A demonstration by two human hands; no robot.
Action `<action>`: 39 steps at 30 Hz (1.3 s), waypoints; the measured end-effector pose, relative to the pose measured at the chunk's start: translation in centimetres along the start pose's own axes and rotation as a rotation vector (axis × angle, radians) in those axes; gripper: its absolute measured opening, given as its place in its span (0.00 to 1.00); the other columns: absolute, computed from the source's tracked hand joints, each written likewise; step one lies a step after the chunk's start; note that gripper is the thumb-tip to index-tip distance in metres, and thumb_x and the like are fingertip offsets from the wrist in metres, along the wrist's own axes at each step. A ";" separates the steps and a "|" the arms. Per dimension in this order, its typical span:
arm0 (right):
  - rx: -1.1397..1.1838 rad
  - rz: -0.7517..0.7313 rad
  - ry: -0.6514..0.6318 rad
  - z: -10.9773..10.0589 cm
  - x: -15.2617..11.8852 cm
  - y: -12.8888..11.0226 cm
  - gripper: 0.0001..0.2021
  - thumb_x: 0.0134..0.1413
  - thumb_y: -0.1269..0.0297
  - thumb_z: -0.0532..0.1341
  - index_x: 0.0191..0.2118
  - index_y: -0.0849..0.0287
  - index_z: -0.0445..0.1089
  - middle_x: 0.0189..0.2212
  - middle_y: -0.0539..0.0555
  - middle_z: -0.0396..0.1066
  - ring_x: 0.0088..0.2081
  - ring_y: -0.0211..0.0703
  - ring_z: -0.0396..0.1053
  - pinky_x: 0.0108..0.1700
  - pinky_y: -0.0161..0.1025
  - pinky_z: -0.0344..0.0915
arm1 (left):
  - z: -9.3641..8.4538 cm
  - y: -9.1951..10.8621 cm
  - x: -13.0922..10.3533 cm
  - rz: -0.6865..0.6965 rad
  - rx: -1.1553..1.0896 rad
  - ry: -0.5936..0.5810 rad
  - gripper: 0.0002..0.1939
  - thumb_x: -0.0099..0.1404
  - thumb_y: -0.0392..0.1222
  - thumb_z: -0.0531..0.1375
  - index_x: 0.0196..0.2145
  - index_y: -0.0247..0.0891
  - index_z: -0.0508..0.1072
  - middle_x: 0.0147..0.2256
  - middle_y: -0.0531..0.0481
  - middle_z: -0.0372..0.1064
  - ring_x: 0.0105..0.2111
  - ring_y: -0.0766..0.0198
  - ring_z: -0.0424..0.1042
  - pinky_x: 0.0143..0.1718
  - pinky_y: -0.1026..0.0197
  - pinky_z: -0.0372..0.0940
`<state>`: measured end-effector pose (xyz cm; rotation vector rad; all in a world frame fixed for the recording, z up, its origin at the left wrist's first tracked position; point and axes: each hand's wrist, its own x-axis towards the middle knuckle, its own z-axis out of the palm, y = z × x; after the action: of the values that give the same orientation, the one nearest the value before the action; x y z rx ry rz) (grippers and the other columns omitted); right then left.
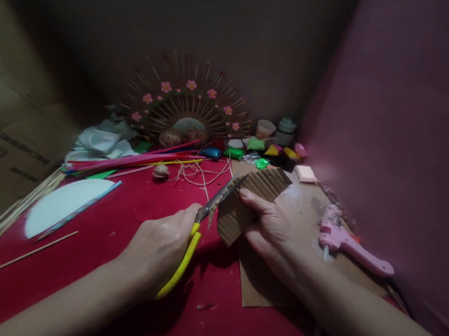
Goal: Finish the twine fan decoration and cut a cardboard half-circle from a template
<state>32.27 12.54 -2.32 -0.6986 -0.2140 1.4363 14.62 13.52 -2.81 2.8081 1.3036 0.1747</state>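
Observation:
My left hand [162, 248] is closed round the yellow handles of a pair of scissors [181, 264], its fingers mostly hidden behind the back of the hand. The dark blades reach up and right to the edge of a piece of corrugated cardboard [268, 182], where a thin strip hangs beside them. My right hand [269, 223] grips that cardboard, thumb on top and the other fingers underneath. The piece has a curved lower edge and is held above the red tabletop [140, 206].
A pink glue gun [354, 248] lies on a flat cardboard sheet [266, 292] at right. Left are a white half-disc [66, 205] and thin sticks [6, 222]. Behind are pipe cleaners [147, 158], twine [197, 172], clay packets [235, 152] and a flowered stick fan [190, 94].

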 end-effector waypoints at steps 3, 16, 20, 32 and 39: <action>0.007 -0.009 -0.021 -0.1 0.1 0.2 0.10 0.36 0.79 0.65 0.30 0.63 0.74 0.24 0.50 0.75 0.28 0.39 0.70 0.44 0.43 0.68 | 0.4 -0.1 0.0 -0.005 0.032 -0.008 0.16 0.65 0.38 0.42 0.49 0.36 0.56 0.38 0.43 0.68 0.34 0.57 0.72 0.32 0.57 0.66; 0.002 0.003 -0.027 -0.5 0.3 0.6 0.11 0.35 0.78 0.66 0.30 0.60 0.74 0.23 0.49 0.74 0.27 0.41 0.70 0.40 0.43 0.68 | 0.2 0.0 -0.5 -0.024 0.188 -0.075 0.16 0.64 0.35 0.42 0.48 0.34 0.56 0.34 0.44 0.69 0.30 0.53 0.73 0.26 0.56 0.63; -0.009 0.016 -0.032 -0.6 0.3 0.6 0.11 0.36 0.78 0.65 0.31 0.61 0.74 0.23 0.49 0.74 0.26 0.40 0.70 0.39 0.42 0.68 | -0.4 0.3 -0.5 -0.033 0.194 -0.113 0.12 0.64 0.34 0.41 0.43 0.35 0.59 0.30 0.46 0.69 0.28 0.52 0.73 0.24 0.57 0.60; 0.010 -0.034 -0.062 -0.6 0.5 0.2 0.09 0.36 0.71 0.69 0.30 0.59 0.73 0.25 0.48 0.75 0.27 0.40 0.70 0.38 0.43 0.69 | -0.9 0.5 0.0 -0.054 0.132 -0.119 0.09 0.65 0.37 0.44 0.41 0.36 0.60 0.29 0.48 0.69 0.29 0.57 0.72 0.25 0.61 0.58; -0.082 -0.065 -0.178 -1.0 0.3 0.7 0.11 0.37 0.71 0.68 0.32 0.58 0.72 0.25 0.47 0.74 0.26 0.40 0.70 0.39 0.44 0.69 | -0.6 0.9 -0.2 -0.069 0.014 -0.050 0.14 0.65 0.37 0.43 0.48 0.35 0.58 0.40 0.42 0.68 0.36 0.57 0.71 0.31 0.59 0.63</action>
<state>32.25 12.50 -3.56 -0.6246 -0.4332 1.4338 15.06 12.78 -2.13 2.7551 1.3931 0.0921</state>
